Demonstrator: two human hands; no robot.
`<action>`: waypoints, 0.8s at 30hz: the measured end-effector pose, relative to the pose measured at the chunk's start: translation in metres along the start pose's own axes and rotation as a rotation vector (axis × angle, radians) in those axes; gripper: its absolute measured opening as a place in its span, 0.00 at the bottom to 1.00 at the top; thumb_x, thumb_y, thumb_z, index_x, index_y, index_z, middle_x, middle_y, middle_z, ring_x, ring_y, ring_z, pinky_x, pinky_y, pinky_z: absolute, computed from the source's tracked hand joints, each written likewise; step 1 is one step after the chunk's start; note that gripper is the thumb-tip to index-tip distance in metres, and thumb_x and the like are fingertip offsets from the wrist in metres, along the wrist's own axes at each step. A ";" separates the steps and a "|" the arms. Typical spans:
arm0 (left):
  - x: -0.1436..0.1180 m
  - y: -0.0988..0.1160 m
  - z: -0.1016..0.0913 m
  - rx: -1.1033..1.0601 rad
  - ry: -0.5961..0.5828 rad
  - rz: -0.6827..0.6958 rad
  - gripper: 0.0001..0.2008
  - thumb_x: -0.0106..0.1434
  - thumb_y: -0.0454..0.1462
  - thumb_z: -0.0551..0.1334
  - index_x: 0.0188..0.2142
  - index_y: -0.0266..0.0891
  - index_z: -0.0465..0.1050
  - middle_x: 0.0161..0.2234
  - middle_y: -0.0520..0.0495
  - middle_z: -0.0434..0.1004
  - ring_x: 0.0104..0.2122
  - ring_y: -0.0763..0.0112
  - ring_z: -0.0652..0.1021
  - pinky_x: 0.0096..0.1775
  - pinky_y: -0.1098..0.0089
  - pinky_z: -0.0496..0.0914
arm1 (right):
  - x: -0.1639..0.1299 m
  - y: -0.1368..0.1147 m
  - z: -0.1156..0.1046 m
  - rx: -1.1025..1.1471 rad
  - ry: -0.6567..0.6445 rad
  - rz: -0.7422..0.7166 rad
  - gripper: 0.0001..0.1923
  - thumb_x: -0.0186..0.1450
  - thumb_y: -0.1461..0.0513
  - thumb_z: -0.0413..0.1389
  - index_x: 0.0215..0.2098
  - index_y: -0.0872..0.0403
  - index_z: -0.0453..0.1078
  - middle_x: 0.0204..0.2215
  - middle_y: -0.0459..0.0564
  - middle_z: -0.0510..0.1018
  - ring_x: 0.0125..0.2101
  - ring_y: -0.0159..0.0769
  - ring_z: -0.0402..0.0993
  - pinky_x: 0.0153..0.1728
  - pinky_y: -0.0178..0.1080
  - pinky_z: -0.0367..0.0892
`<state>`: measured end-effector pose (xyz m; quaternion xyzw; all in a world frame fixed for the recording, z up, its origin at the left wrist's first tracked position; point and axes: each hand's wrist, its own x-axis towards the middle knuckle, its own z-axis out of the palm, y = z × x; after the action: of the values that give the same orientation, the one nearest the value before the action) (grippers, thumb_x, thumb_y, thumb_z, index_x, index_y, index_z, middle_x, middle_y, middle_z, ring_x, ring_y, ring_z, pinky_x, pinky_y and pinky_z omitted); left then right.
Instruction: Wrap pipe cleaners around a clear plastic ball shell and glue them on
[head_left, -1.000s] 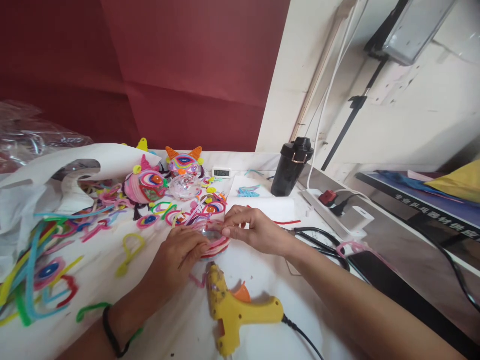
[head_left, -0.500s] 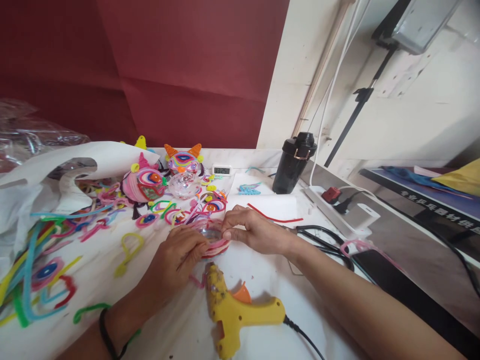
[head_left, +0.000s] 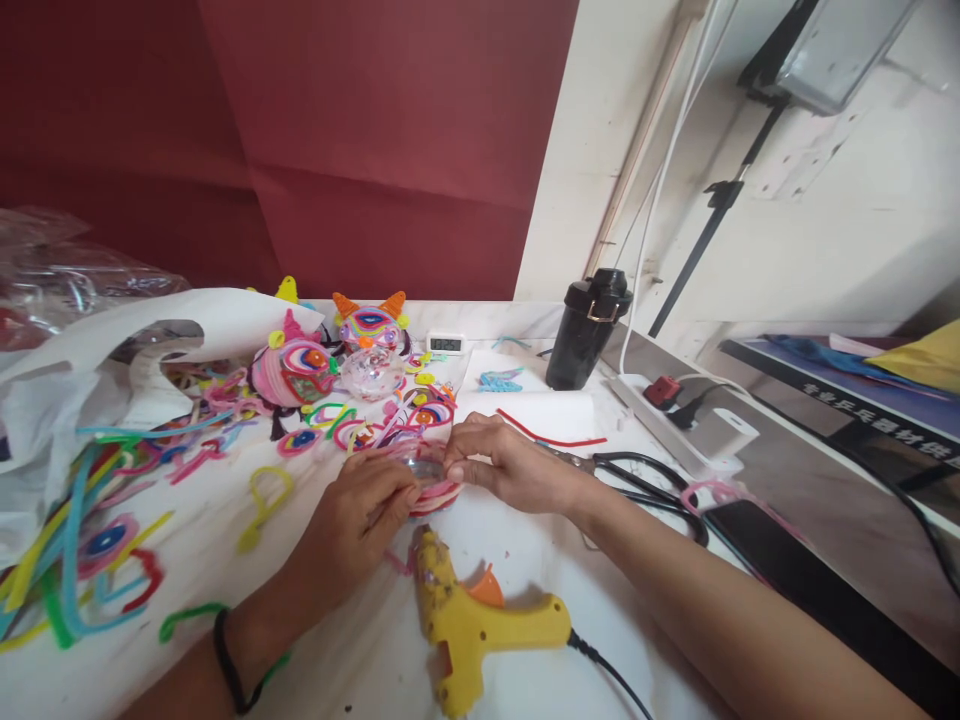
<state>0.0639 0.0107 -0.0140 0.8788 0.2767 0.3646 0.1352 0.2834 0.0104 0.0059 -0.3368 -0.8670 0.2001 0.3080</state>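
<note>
Between my two hands is a round clear plastic shell wrapped in pink and red pipe cleaners (head_left: pixel 436 497). My left hand (head_left: pixel 366 508) is closed on its left side, thumb and fingers at the rim. On the right side, my right hand (head_left: pixel 499 465) pinches the rim with thumb and bent fingers. Parts of the shell are hidden behind the fingers. Just in front of it lies a yellow glue gun (head_left: pixel 491 625) with an orange trigger, touched by neither hand. A red pipe cleaner (head_left: pixel 555 438) and black-handled scissors (head_left: pixel 646 462) lie beyond my right forearm.
Decorated pipe-cleaner heads (head_left: pixel 289 370), a clear faceted ball (head_left: pixel 371 373) and loose pipe cleaners (head_left: pixel 71 560) crowd the left. A small digital clock (head_left: pixel 445 344) and black bottle (head_left: pixel 587 330) stand at the back. On the right are a power strip (head_left: pixel 690 440) and black phone (head_left: pixel 787 550).
The view has shifted slightly, so the left-hand items sit a little further right. Both hands keep nearly the same hold on the wrapped shell.
</note>
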 end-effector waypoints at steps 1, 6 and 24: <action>0.000 0.000 0.000 0.010 0.004 0.012 0.10 0.67 0.34 0.53 0.29 0.40 0.68 0.28 0.52 0.77 0.31 0.70 0.74 0.41 0.66 0.65 | 0.000 -0.001 -0.001 -0.003 -0.005 0.002 0.08 0.67 0.65 0.55 0.29 0.56 0.70 0.30 0.48 0.77 0.34 0.35 0.69 0.39 0.39 0.60; -0.001 -0.001 0.000 0.047 0.005 0.033 0.10 0.67 0.33 0.53 0.29 0.40 0.68 0.28 0.53 0.76 0.31 0.70 0.74 0.42 0.66 0.65 | 0.000 -0.010 -0.007 -0.035 -0.009 0.015 0.07 0.67 0.62 0.56 0.32 0.55 0.73 0.34 0.49 0.80 0.37 0.35 0.72 0.44 0.41 0.58; -0.002 -0.002 0.000 0.016 -0.031 0.031 0.10 0.68 0.34 0.52 0.31 0.40 0.69 0.30 0.53 0.76 0.32 0.70 0.73 0.43 0.65 0.63 | 0.002 -0.019 0.001 -0.095 0.004 0.013 0.07 0.63 0.71 0.57 0.29 0.56 0.71 0.31 0.49 0.79 0.36 0.36 0.72 0.41 0.40 0.61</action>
<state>0.0619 0.0111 -0.0158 0.8896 0.2636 0.3506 0.1269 0.2728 -0.0014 0.0168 -0.3571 -0.8726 0.1601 0.2922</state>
